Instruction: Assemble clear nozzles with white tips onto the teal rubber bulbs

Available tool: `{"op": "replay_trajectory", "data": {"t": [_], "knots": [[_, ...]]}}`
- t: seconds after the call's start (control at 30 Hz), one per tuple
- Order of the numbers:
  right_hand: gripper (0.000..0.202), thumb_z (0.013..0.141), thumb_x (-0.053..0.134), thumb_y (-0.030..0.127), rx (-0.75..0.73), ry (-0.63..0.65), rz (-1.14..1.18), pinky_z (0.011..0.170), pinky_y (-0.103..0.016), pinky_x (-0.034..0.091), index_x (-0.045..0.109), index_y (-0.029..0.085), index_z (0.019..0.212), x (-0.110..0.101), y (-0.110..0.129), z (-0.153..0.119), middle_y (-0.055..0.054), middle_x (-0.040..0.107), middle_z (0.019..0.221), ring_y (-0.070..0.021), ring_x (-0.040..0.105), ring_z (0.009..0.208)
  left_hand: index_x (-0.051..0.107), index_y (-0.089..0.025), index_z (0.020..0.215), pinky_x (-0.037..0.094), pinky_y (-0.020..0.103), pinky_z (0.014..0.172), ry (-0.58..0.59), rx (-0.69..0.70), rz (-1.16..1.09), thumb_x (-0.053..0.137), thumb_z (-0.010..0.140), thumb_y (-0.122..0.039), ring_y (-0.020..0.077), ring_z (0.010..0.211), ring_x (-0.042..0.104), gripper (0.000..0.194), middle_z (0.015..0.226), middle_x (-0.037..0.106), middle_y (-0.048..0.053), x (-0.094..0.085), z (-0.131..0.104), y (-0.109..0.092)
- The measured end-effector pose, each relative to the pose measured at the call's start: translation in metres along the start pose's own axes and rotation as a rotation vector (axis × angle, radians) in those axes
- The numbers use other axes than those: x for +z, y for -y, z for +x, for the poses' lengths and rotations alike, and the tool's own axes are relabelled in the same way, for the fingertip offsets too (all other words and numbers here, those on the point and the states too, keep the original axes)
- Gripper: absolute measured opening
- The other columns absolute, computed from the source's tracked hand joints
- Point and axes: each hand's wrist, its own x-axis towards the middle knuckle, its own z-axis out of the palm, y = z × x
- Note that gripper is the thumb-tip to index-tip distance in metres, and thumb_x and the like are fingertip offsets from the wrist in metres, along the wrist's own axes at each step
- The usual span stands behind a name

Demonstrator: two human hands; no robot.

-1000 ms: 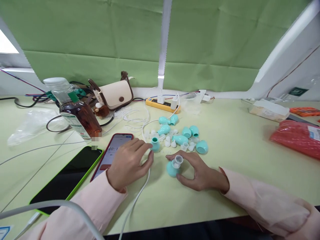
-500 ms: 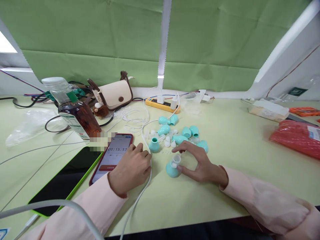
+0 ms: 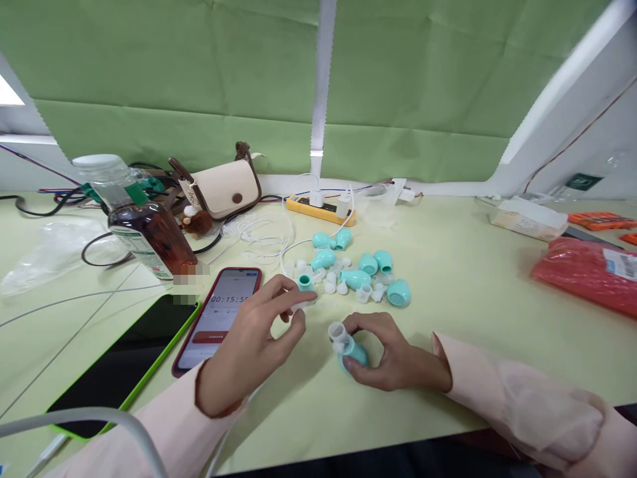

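Observation:
My right hand [image 3: 388,352] grips a small teal bulb-shaped bottle [image 3: 354,355] between thumb and fingers. A clear plastic collar [image 3: 338,334] sits at its mouth, and the bottle leans to the left. My left hand [image 3: 263,332] hovers to the left of it, thumb and index finger apart. Something pale shows by the left fingertips; whether it is touched I cannot tell. Just behind those fingers stands another teal bottle [image 3: 305,282], partly covered. Beyond both hands lie several teal bulbs [image 3: 354,279] among small translucent plastic pieces [image 3: 364,292].
Left of my hands lie a phone with a running timer [image 3: 219,318] and a dark-screened phone [image 3: 124,362]. Behind them are a bottle of brown liquid [image 3: 154,236], a cream handbag [image 3: 226,189] and a yellow power strip [image 3: 321,210]. A red plastic package [image 3: 582,279] lies right.
My right hand has closed around the teal bottle and tilted it nearer. My left hand has opened from a loose curl and reached rightward, toward the small pieces.

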Motion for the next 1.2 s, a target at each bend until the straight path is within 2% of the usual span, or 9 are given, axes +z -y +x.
{"op": "replay_trajectory", "data": {"t": [0.17,0.27,0.33,0.4,0.47,0.63,0.87,1.0,1.2], "knots": [[0.011,0.070,0.050,0.020,0.016,0.021,-0.015,0.054,-0.023,0.042,0.047,0.018,0.080,0.000,0.003,0.000,-0.001,0.057,0.066,-0.0120,0.052,0.058,0.063,-0.017,0.076,0.048,0.026,0.062,-0.015,-0.377,-0.602,0.061,0.069,-0.018,0.0157,0.073,0.058,0.007,0.080,0.061,0.004,0.008,-0.003,0.003],[0.011,0.071,0.049,0.021,0.012,0.021,-0.015,0.054,-0.023,0.042,0.047,0.018,0.081,-0.001,0.003,0.000,-0.001,0.056,0.066,-0.0121,0.051,0.058,0.059,-0.015,0.062,0.048,0.026,0.065,-0.081,-0.500,-0.882,0.068,0.061,-0.014,0.0150,0.071,0.059,0.010,0.081,0.061,0.003,0.016,-0.007,0.006],[0.010,0.071,0.048,0.021,0.021,0.006,-0.022,0.053,-0.023,0.041,0.047,0.018,0.081,0.000,0.004,0.000,-0.001,0.056,0.065,-0.0119,0.050,0.057,0.060,-0.017,0.072,0.048,0.027,0.066,-0.064,-0.548,-0.976,0.068,0.061,-0.013,0.0153,0.073,0.060,0.015,0.081,0.061,0.002,0.021,-0.010,0.006],[0.010,0.071,0.048,0.021,0.029,-0.017,-0.032,0.052,-0.023,0.041,0.047,0.018,0.080,0.000,0.003,0.000,0.000,0.055,0.064,-0.0115,0.049,0.055,0.058,-0.020,0.095,0.048,0.028,0.069,-0.025,-0.565,-1.003,0.066,0.064,-0.013,0.0165,0.078,0.059,0.032,0.084,0.061,0.004,0.023,-0.012,0.005],[0.010,0.071,0.048,0.021,0.032,-0.033,-0.043,0.051,-0.023,0.041,0.047,0.018,0.080,0.000,0.004,0.000,0.000,0.055,0.064,-0.0113,0.049,0.055,0.056,-0.020,0.103,0.047,0.029,0.073,0.007,-0.540,-0.993,0.065,0.067,-0.014,0.0175,0.084,0.058,0.038,0.089,0.061,0.005,0.024,-0.013,0.004],[0.012,0.069,0.048,0.019,-0.005,-0.077,-0.086,0.051,-0.023,0.041,0.046,0.019,0.081,-0.003,0.006,-0.001,-0.001,0.055,0.063,-0.0120,0.050,0.054,0.065,-0.018,0.073,0.048,0.024,0.070,-0.025,-0.482,-0.963,0.068,0.062,-0.010,0.0154,0.082,0.059,0.014,0.083,0.064,0.002,0.024,-0.015,0.004],[0.016,0.067,0.051,0.019,-0.034,-0.143,-0.074,0.048,-0.024,0.041,0.049,0.020,0.084,-0.004,0.004,0.000,0.001,0.053,0.061,-0.0113,0.049,0.051,0.066,-0.018,0.066,0.053,0.026,0.062,-0.112,-0.574,-0.929,0.073,0.054,-0.012,0.0159,0.067,0.064,0.015,0.074,0.069,0.001,0.027,-0.014,0.008],[0.026,0.067,0.055,0.017,-0.094,-0.261,-0.063,0.052,-0.026,0.045,0.051,0.021,0.093,-0.004,0.002,0.000,-0.003,0.054,0.072,-0.0137,0.053,0.061,0.068,-0.017,0.061,0.054,0.027,0.061,-0.157,-0.615,-0.914,0.075,0.051,-0.014,0.0169,0.065,0.065,0.013,0.069,0.071,0.002,0.029,-0.011,0.010],[0.040,0.067,0.057,0.010,-0.236,-0.312,-0.304,0.058,-0.027,0.050,0.049,0.020,0.104,-0.008,-0.002,-0.002,-0.008,0.060,0.084,-0.0171,0.060,0.074,0.071,-0.018,0.073,0.051,0.025,0.069,-0.103,-0.725,-0.989,0.073,0.058,-0.019,0.0154,0.069,0.064,0.015,0.076,0.072,0.004,0.030,-0.012,0.012]]}}
